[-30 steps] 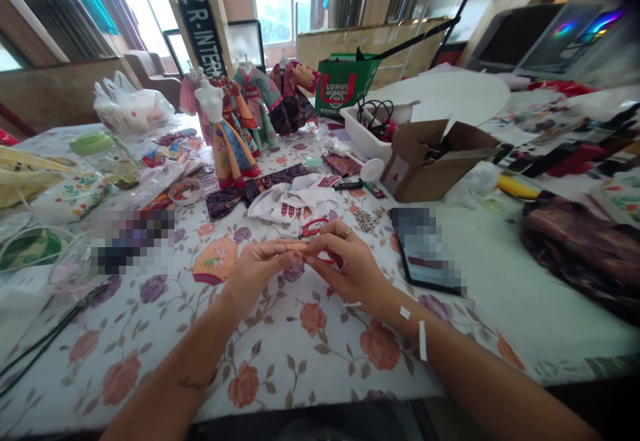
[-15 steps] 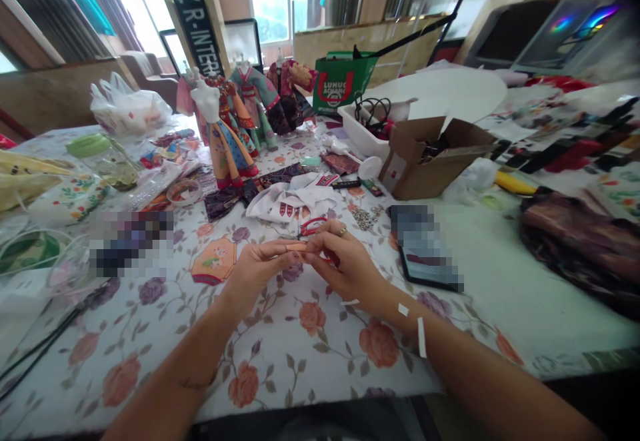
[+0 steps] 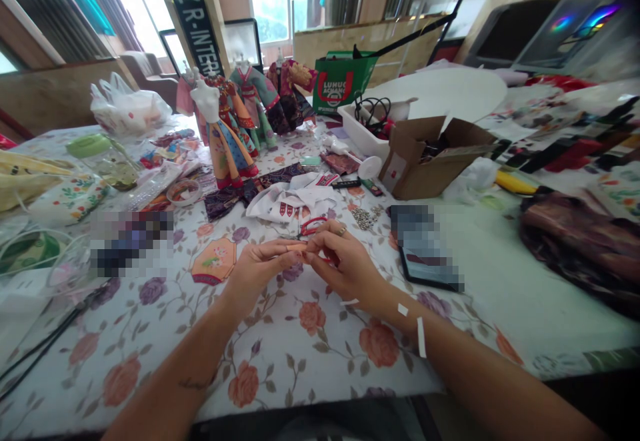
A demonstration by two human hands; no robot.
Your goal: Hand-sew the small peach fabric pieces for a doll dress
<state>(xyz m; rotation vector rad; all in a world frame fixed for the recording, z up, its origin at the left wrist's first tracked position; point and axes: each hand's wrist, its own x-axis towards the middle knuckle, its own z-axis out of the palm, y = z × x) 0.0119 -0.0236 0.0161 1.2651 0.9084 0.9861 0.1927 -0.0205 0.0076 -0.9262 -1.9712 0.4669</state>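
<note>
Over the middle of the flowered tablecloth, my left hand (image 3: 254,271) and my right hand (image 3: 345,264) meet at the fingertips. Both pinch a small piece of orange fabric (image 3: 297,247), mostly covered by the fingers. A ring sits on a right finger, and white strips of tape stick to that wrist. Left of my left hand lies an orange embroidered fabric piece (image 3: 215,261) with a dark red border, flat on the cloth. Red-handled scissors (image 3: 313,225) rest just beyond my fingers, beside a crumpled white printed bag (image 3: 287,202).
A dark phone-like device (image 3: 425,248) lies right of my right hand. Farther back stand dressed doll forms (image 3: 220,128), a cardboard box (image 3: 425,154), a white bin (image 3: 363,131) and a green bag (image 3: 343,81). At left are a lidded jar (image 3: 103,161) and cables (image 3: 50,334).
Hardly anything differs. My fingertips shift very slightly on the orange fabric; both arms and the things on the table stay where they were.
</note>
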